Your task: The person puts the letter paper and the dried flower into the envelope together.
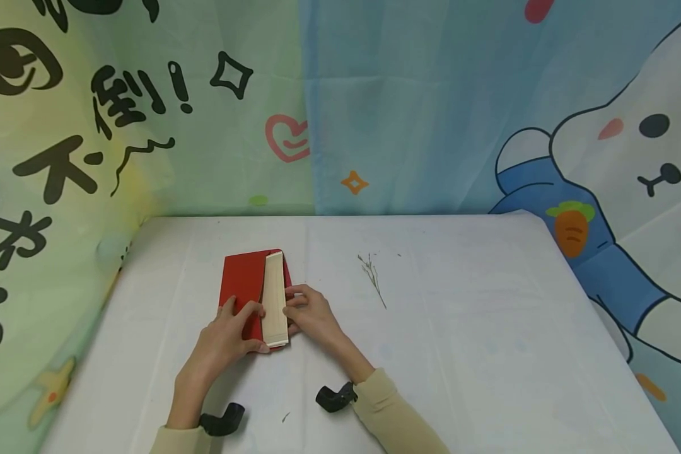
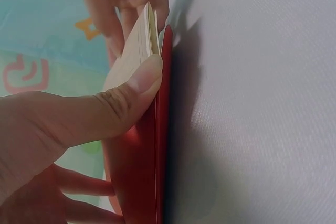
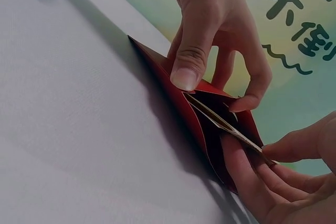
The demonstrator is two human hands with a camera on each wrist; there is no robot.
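Observation:
A red paper envelope [image 1: 242,277] lies on the white-covered table, its opening facing right. Out of that opening sticks a cream folded paper [image 1: 274,296], partly inside. My left hand [image 1: 222,334] holds the envelope at its near end; in the left wrist view the thumb [image 2: 146,74] presses at the edge beside the paper. Its index finger [image 3: 249,95] touches the lip of the opening in the right wrist view. My right hand [image 1: 314,318] pinches the paper's outer edge, thumb above and fingers reaching into the opening below it. The rest of the paper is hidden inside the envelope.
A thin dried sprig [image 1: 371,274] lies to the right of the envelope, and a tiny stem fragment [image 1: 285,417] near the front. Black wrist-worn devices [image 1: 222,420] sit at both wrists. A printed cloth [image 1: 403,113] hangs behind the table and along its left side.

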